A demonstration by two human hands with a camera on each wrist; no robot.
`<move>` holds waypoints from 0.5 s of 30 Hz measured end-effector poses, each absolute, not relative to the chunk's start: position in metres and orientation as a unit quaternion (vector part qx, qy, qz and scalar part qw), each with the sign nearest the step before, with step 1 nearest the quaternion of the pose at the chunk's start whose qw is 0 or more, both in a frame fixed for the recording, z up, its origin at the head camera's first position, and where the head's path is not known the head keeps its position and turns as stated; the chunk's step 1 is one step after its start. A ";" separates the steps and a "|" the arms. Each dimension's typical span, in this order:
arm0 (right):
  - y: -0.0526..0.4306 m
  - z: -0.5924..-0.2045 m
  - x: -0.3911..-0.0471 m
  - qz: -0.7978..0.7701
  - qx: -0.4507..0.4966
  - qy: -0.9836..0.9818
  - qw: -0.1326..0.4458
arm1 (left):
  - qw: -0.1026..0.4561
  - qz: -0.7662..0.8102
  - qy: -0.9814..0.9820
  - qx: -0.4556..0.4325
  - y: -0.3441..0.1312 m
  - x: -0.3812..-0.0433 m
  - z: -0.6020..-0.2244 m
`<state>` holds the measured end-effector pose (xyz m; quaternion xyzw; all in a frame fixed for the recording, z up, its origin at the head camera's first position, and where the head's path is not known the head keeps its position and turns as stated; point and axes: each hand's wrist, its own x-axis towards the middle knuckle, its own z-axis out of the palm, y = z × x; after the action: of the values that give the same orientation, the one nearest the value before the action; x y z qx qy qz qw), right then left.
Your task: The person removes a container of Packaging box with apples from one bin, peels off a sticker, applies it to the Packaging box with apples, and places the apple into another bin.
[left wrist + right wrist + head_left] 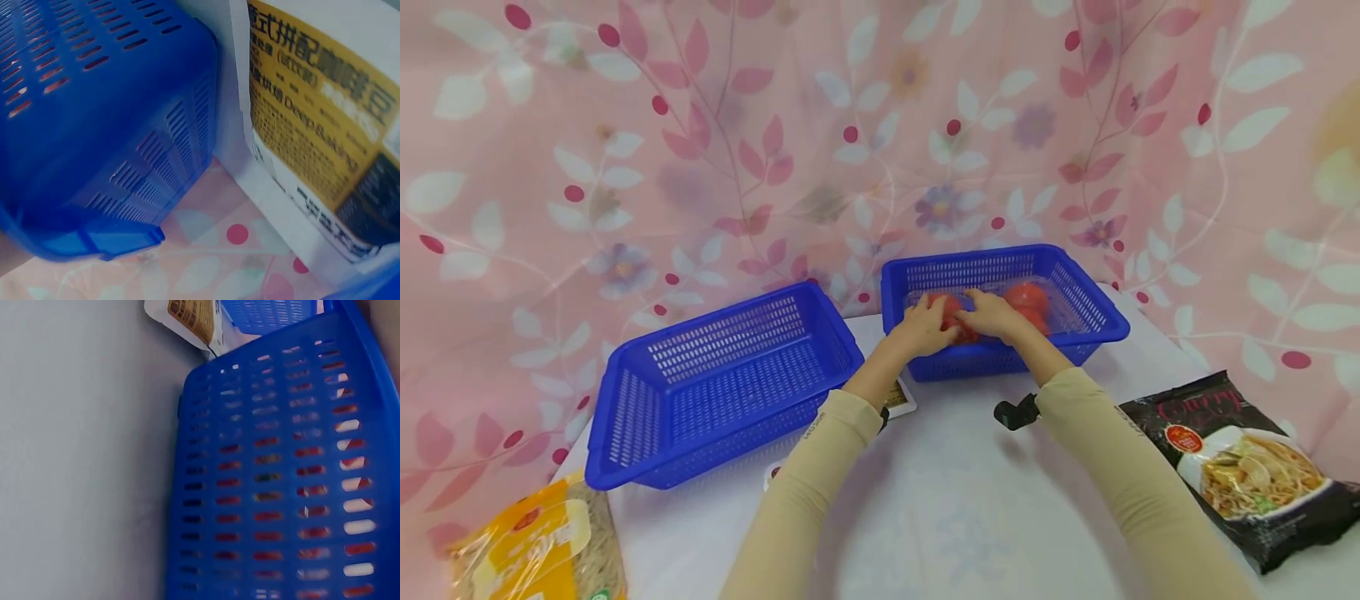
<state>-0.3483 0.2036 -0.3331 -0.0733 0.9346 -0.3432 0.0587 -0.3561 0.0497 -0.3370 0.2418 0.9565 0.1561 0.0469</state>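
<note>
Both hands reach over the near rim of the right blue basket (1000,354). Inside it lie red tomatoes (1028,302) with clear plastic wrap (1063,300) around them. My left hand (921,329) curves its fingers and thumb around a tomato (953,310) at the basket's left end. From the right, my right hand (991,317) brings its fingertips against the same group; whether they pinch anything is unclear. Neither hand's fingers show in the wrist views. Through the slots in the right wrist view, red shows behind the basket wall (250,437).
Another blue basket (730,446) stands at the left, with nothing visible inside. A white packet with a brown label (312,119) lies between the baskets. A yellow noodle bag (542,542) is at the front left, a black noodle packet (1240,467) at the right. A floral curtain (850,125) hangs behind.
</note>
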 end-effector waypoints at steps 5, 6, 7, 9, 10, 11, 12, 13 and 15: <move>0.196 -0.344 -0.352 -0.313 -0.068 0.946 0.054 | 0.053 0.178 0.967 0.174 0.054 -0.359 -0.346; 0.195 -0.346 -0.353 -0.299 -0.068 0.950 0.060 | 0.058 0.179 0.969 0.159 0.055 -0.359 -0.348; 0.194 -0.348 -0.354 -0.286 -0.068 0.953 0.069 | 0.064 0.175 0.971 0.150 0.056 -0.359 -0.350; 0.193 -0.351 -0.357 -0.264 -0.071 0.958 0.087 | 0.073 0.163 0.974 0.140 0.059 -0.359 -0.352; 0.193 -0.351 -0.358 -0.258 -0.073 0.959 0.094 | 0.077 0.158 0.975 0.139 0.060 -0.359 -0.353; 0.193 -0.352 -0.359 -0.256 -0.074 0.959 0.099 | 0.079 0.155 0.975 0.139 0.060 -0.360 -0.353; 0.193 -0.351 -0.359 -0.262 -0.071 0.957 0.102 | 0.082 0.152 0.975 0.142 0.061 -0.360 -0.353; 0.193 -0.351 -0.360 -0.266 -0.071 0.956 0.100 | 0.083 0.152 0.974 0.144 0.061 -0.362 -0.353; 0.193 -0.350 -0.362 -0.270 -0.072 0.956 0.091 | 0.089 0.161 0.972 0.143 0.060 -0.364 -0.352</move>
<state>-0.3620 0.1929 -0.3495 -0.0718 0.9559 -0.2697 0.0910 -0.3638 0.0605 -0.3518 0.1425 0.9725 0.1613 0.0890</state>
